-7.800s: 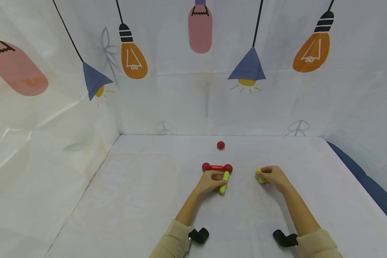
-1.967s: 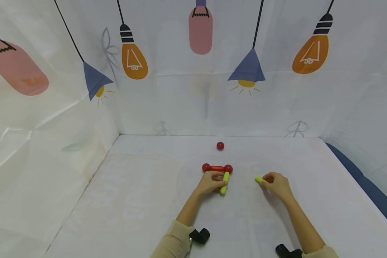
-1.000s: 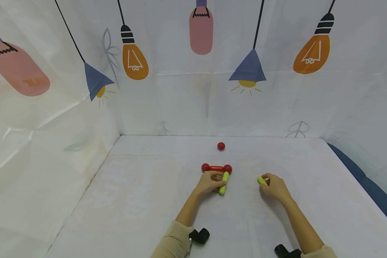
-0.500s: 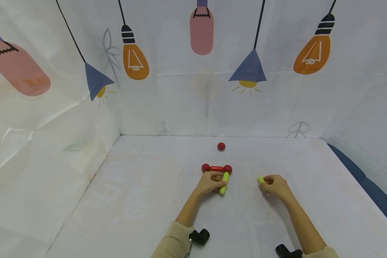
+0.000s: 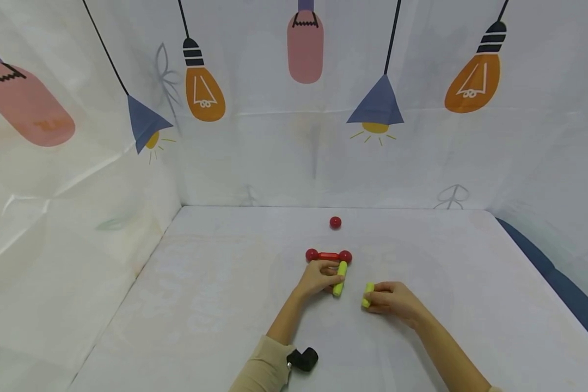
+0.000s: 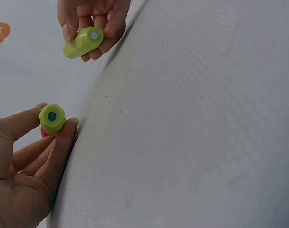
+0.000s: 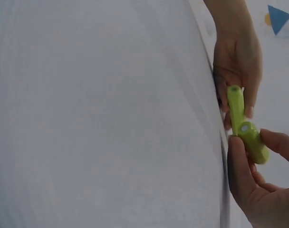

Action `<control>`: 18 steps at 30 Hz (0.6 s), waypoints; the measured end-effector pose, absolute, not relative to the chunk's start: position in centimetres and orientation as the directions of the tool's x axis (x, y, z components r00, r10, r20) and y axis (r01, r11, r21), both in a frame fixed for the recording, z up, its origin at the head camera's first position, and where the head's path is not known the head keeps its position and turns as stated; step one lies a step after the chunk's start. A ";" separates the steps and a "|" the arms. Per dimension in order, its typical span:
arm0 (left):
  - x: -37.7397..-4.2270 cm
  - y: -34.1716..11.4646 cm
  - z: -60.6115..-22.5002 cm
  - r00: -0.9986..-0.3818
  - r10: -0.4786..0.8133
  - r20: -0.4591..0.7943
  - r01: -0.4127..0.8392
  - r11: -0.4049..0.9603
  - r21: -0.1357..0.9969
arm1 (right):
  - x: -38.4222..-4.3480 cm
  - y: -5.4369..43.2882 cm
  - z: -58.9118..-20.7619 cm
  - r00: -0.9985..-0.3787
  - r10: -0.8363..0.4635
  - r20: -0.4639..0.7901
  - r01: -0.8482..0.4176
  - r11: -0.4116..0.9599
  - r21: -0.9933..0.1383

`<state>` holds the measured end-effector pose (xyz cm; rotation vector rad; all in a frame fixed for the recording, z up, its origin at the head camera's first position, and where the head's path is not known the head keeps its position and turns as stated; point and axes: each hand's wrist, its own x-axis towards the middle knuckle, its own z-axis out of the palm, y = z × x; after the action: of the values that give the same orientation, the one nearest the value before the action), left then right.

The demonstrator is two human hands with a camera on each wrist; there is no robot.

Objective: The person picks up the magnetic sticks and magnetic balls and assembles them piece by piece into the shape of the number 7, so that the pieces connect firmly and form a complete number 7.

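In the head view my left hand [image 5: 316, 279] pinches a yellow-green magnetic rod [image 5: 340, 279] between thumb and fingers. Its far end meets or nearly meets the right red ball [image 5: 345, 256] of a pair; I cannot tell which. A short red rod [image 5: 329, 256] spans between that ball and the left red ball [image 5: 312, 255]. To the right, my right hand [image 5: 397, 301] grips a second yellow-green rod [image 5: 368, 295], apart from the first. Round blue or pale spots show at the rods' ends in the left wrist view, on the left rod [image 6: 52, 117] and right rod [image 6: 85, 42].
A single red ball [image 5: 335, 222] lies farther back on the white tabletop [image 5: 225, 283]. Behind the table hangs a pale sheet [image 5: 269, 158] printed with lamps and bulbs. A black wrist camera [image 5: 302, 359] sticks out from the left sleeve [image 5: 264, 365].
My right hand has swung left and nearer, carrying its rod toward the left hand, and the rod now points more fore and aft. The left hand and the red pieces stay in place.
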<state>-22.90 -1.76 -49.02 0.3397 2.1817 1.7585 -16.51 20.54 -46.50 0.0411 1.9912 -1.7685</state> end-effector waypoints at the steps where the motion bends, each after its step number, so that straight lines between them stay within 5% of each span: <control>1: -22.9 -1.8 -49.0 -0.921 0.378 -0.094 -0.013 0.213 0.977 | -16.5 20.2 -46.6 -0.884 -0.301 -0.359 0.325 0.156 -0.933; 18: -22.9 -1.8 -49.3 -0.923 0.375 -0.089 -0.016 0.195 0.981 | -14.8 16.0 -47.2 -0.813 -0.473 -0.339 0.345 0.078 -0.935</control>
<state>-22.95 -1.76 -49.28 0.3397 2.1666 1.7842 -14.80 15.98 -47.21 -0.1264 1.7749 -1.7965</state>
